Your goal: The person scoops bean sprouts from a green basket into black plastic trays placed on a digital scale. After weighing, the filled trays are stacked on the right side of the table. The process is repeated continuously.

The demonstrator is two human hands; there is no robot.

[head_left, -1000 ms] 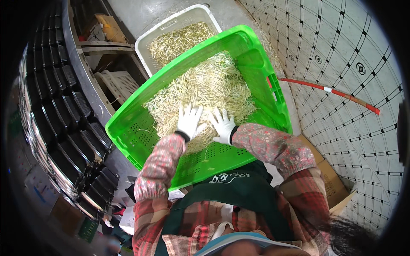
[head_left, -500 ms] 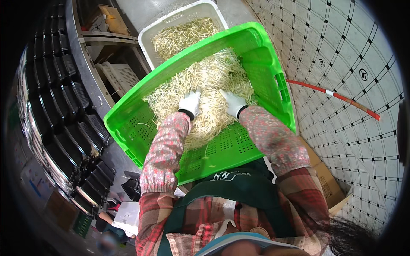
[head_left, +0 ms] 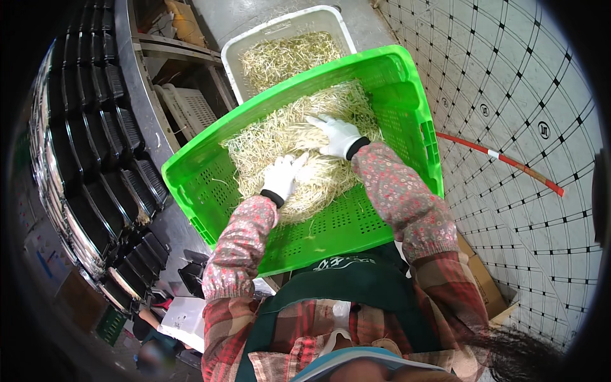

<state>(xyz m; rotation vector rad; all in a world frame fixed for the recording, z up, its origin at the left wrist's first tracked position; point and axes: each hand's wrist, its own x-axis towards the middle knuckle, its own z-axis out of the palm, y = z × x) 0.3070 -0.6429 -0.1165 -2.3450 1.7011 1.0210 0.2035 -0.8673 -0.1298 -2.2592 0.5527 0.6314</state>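
Both gloved hands, left hand (head_left: 280, 178) and right hand (head_left: 336, 135), press flat and open-palmed on bean sprouts (head_left: 286, 137) inside the tilted green crate (head_left: 344, 226); beyond them sits a white tub (head_left: 233, 54).

White tub (head_left: 237, 48) partly hidden behind green crate (head_left: 407, 83); sprouts (head_left: 280, 137) bury crate floor.

Crate (head_left: 382, 223): directly before the person, tilted.
Sprouts (head_left: 280, 137): heaped in the crate.
Hands: left hand (head_left: 283, 176) and right hand (head_left: 337, 135) both on the sprouts.
Tub (head_left: 232, 54): behind the crate, holding more sprouts.
Trays (head_left: 95, 165): stacked in rows left.
Rod (head_left: 503, 159): on the floor, right.
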